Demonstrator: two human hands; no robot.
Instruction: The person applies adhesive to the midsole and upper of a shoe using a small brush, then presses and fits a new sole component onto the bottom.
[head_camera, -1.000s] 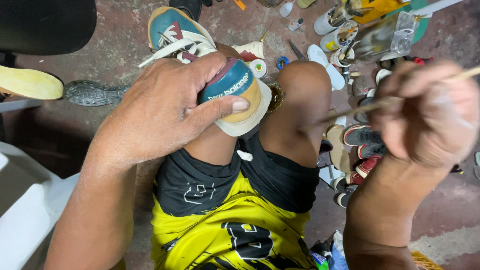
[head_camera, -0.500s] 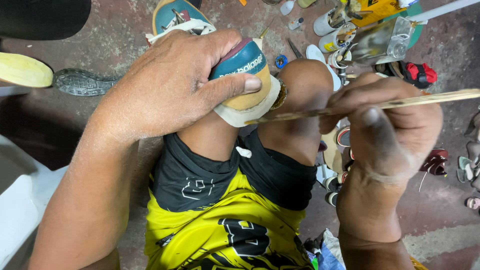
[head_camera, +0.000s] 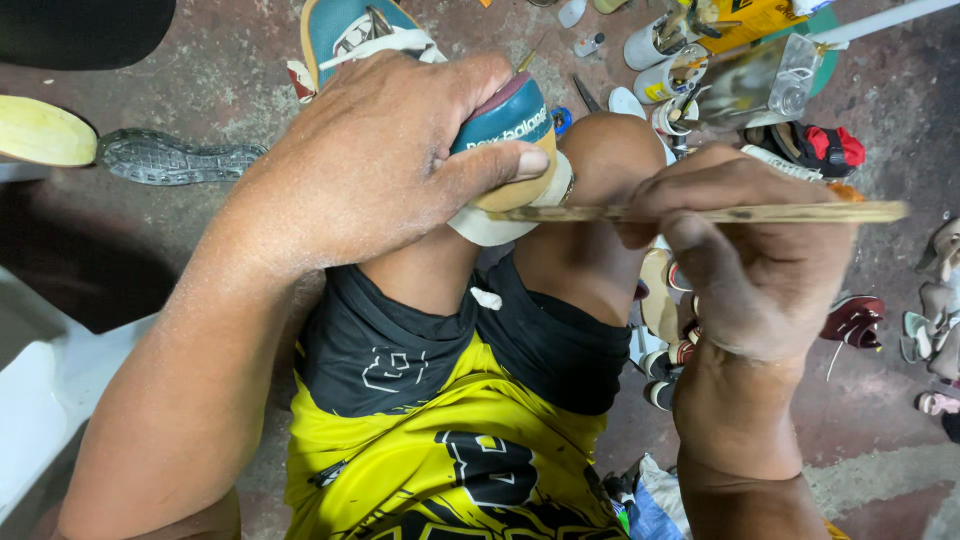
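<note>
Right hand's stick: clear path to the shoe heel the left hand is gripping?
Probably yes. The stick in the right hand already meets the shoe heel below the left hand thumb; nothing between them.

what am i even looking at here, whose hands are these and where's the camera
The camera sits on a person's head and looks down, so both hands and the knees in yellow and black shorts are that person's own. The left hand grips a shoe by its heel, propped on the knees. The right hand holds a thin wooden stick with its tip at the shoe's sole. On the concrete floor lie a grey sole, a red sandal, small pots and more shoes.
</note>
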